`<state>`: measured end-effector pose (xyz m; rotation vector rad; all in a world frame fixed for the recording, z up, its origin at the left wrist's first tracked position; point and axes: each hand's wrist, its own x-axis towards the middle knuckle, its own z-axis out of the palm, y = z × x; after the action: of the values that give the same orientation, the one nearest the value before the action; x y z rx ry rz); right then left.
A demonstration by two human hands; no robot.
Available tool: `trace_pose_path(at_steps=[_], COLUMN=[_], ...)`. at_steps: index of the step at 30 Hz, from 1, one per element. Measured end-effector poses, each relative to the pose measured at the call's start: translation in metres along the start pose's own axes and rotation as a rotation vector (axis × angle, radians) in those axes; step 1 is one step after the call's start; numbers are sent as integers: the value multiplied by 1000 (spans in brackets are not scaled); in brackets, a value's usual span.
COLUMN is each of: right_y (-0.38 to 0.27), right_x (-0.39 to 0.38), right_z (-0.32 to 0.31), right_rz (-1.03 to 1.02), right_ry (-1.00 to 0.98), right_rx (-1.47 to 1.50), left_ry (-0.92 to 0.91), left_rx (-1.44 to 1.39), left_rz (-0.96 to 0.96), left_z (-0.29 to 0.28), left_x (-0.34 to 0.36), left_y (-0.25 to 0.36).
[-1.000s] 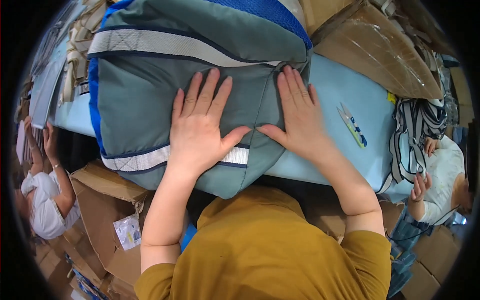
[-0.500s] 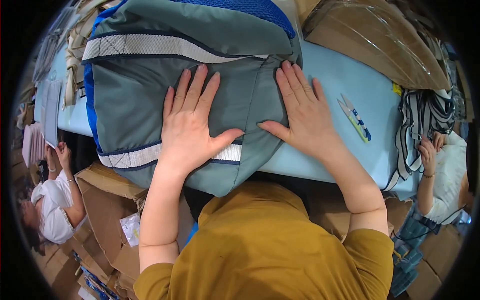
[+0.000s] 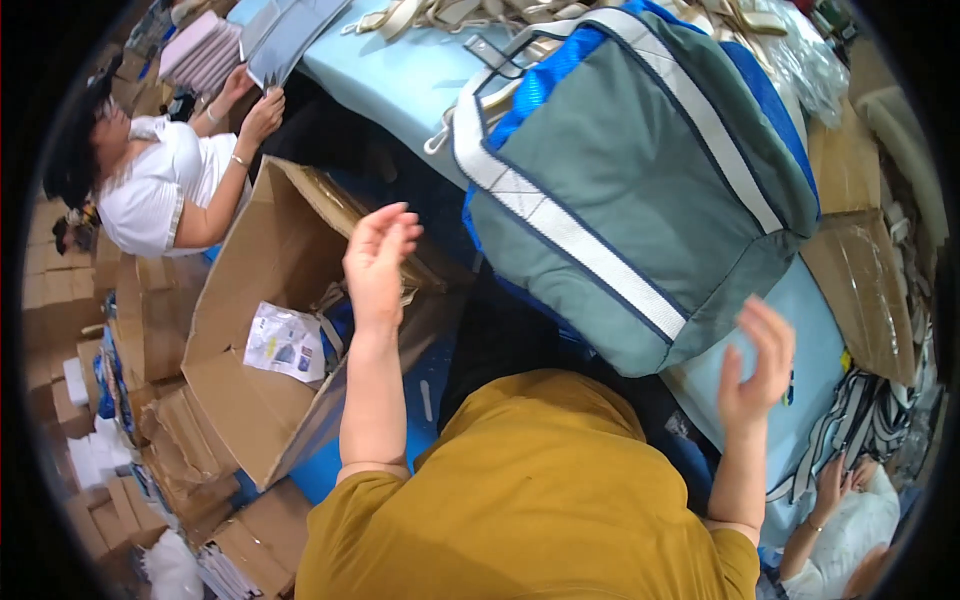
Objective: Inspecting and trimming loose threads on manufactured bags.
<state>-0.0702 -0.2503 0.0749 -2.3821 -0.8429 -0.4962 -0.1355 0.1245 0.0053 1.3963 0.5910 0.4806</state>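
A grey-green bag [image 3: 640, 190] with white webbing straps edged in dark blue, and bright blue sides, lies tilted on the light blue table. My left hand [image 3: 375, 260] is raised in the air beside the cardboard box, left of the bag; its fingers bend loosely and nothing is in them. Close to the bag's lower right corner, my right hand [image 3: 756, 370] hovers with thumb and fingers apart, also holding nothing. Neither hand appears to touch the bag. Only a sliver of the snips shows behind my right hand.
An opened cardboard box [image 3: 240, 330] at my left contains a printed plastic packet [image 3: 287, 342]. Cream straps [image 3: 450, 12] lie along the far table edge, striped straps [image 3: 850, 425] at right. One co-worker [image 3: 170, 190] works at left, another [image 3: 845, 530] at lower right.
Both hands were flat on the bag and have lifted off, the left one moving out toward the box. The view has swung left, and the bag appears turned and farther right.
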Motion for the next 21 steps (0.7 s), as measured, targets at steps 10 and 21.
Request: trace_pose_path(at_steps=[10, 21], right_y=[-41, -37], right_x=[-25, 17], right_z=[59, 2], right_rz=[-118, 88], right_ry=[-207, -346], right_rx=[-74, 370], left_ry=[-435, -582], left_rx=[-258, -834], left_rz=[-164, -252], left_z=[39, 67], left_x=[10, -12], left_y=[-13, 12])
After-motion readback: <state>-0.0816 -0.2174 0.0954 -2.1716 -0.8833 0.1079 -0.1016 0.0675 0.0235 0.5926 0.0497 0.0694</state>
